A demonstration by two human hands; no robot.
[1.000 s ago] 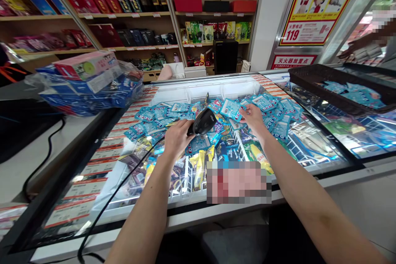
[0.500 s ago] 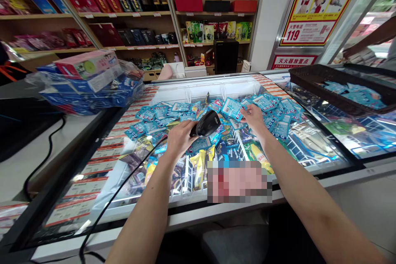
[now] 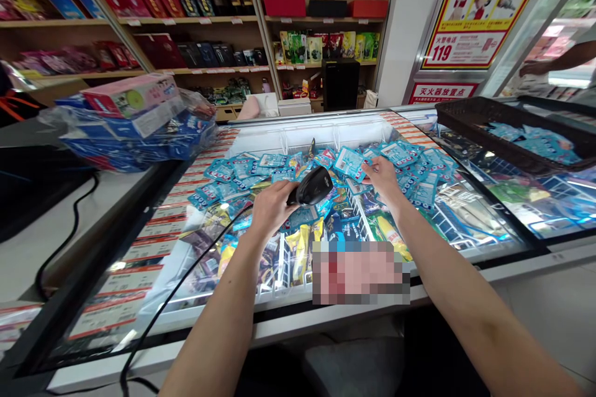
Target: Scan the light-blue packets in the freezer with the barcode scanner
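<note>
My left hand (image 3: pixel 270 206) is closed round the handle of a black barcode scanner (image 3: pixel 313 187), whose head points right toward a blue packet (image 3: pixel 348 163). My right hand (image 3: pixel 384 178) pinches that blue packet by its lower right edge and holds it tilted up facing the scanner. Both hands hover over the glass lid of a chest freezer (image 3: pixel 326 285). Several more blue packets (image 3: pixel 233 175) lie spread over the lid behind and beside the hands. The scanner's black cable (image 3: pixel 181 285) runs back along my left forearm.
A plastic-wrapped stack of boxes (image 3: pixel 133 124) sits on the counter at left. A dark basket (image 3: pixel 488 121) holding blue packets rests on the freezer at right. Another person's arm (image 3: pixel 554 63) reaches in at far right. Shelves of goods (image 3: pixel 186 6) line the back wall.
The scanner has risen slightly and moved a little closer to the packet. The other person's arm at far right has shifted upward.
</note>
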